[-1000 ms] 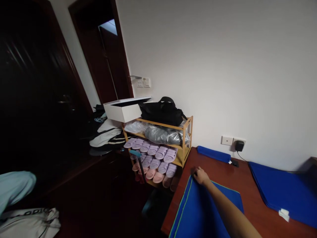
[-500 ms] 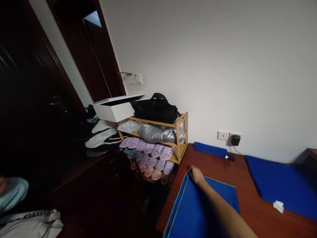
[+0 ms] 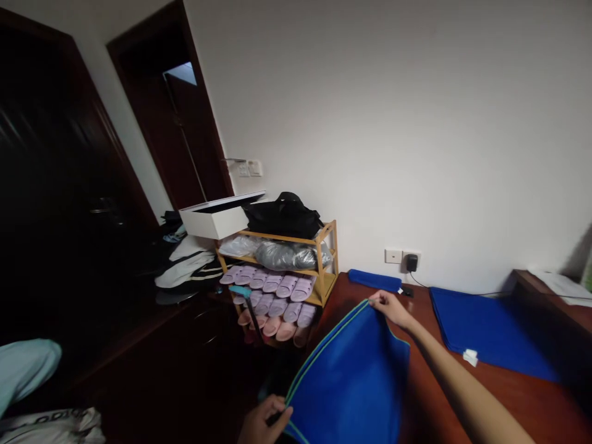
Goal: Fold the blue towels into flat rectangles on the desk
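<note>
A blue cloth (image 3: 346, 376) with green edging, folded in layers, is stretched between my two hands. My right hand (image 3: 388, 306) pinches its far corner, raised above the wooden table (image 3: 420, 407). Low in the view, my left hand (image 3: 266, 419) closes on the near left corner, thumb against the fingers. The cloth's left edge runs between the hands and hangs past the table's side. On the table to the right lies a flat stack of blue cloths (image 3: 499, 336) with a white tag. A rolled blue cloth (image 3: 374, 280) lies against the wall.
Left of the table stands a wooden shoe rack (image 3: 326, 283) with purple and pink slippers (image 3: 272, 283), a black bag (image 3: 284, 216) and a white box (image 3: 215, 221) on top. A black plug (image 3: 411, 263) sits in the wall socket, its cord running right.
My right hand has lifted the cloth's corner off the table. My left hand has come into view, holding the near corner. The view has shifted slightly to the right.
</note>
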`<state>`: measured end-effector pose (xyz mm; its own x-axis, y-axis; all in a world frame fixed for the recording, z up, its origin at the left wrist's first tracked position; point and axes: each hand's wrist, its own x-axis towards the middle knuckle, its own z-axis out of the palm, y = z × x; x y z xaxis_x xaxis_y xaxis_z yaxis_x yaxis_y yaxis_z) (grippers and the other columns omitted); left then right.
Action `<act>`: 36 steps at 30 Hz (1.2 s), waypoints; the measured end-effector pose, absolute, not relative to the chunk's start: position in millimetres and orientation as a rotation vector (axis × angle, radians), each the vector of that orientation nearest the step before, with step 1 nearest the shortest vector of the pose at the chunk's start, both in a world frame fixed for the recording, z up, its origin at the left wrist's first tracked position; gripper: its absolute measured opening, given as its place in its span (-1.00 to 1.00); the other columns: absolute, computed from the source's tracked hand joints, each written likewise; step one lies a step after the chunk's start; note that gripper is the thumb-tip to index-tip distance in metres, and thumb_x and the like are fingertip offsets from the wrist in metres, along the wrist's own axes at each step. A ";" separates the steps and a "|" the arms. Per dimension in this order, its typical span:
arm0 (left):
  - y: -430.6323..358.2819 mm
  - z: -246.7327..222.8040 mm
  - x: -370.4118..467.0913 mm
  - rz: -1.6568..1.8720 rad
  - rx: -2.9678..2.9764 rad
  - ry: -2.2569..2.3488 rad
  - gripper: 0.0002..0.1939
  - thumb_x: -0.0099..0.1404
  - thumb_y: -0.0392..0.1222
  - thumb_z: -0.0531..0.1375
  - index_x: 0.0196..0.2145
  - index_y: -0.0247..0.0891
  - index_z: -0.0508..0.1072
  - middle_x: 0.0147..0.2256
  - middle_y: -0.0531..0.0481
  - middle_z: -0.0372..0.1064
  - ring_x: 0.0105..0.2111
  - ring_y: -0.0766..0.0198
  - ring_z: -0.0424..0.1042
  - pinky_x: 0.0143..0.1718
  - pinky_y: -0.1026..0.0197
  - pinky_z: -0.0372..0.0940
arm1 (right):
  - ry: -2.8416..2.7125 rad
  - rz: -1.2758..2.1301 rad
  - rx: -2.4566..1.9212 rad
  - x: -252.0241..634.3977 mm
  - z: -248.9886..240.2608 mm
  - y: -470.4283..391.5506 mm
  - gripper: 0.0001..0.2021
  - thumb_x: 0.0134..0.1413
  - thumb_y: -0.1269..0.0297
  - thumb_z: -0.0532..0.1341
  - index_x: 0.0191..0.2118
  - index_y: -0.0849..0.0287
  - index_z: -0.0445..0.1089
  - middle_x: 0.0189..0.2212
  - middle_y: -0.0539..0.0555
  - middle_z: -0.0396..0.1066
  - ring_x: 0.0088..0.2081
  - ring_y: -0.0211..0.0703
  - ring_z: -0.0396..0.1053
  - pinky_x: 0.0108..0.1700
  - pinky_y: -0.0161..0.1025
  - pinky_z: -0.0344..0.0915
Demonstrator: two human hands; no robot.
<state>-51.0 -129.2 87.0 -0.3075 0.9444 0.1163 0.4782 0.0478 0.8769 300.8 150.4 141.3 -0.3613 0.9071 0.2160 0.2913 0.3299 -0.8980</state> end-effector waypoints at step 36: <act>-51.2 336.1 -6.4 1.133 1.931 1.253 -0.64 0.01 0.16 0.47 -0.42 -0.18 0.62 -0.22 -0.13 0.64 -0.23 0.09 0.62 -0.14 0.10 0.55 | -1.318 0.456 -1.271 527.7 272.4 -116.8 -0.56 -0.22 -0.24 0.43 -0.46 0.06 0.54 -0.45 0.08 0.50 -0.39 -0.11 0.44 -0.36 -0.31 0.43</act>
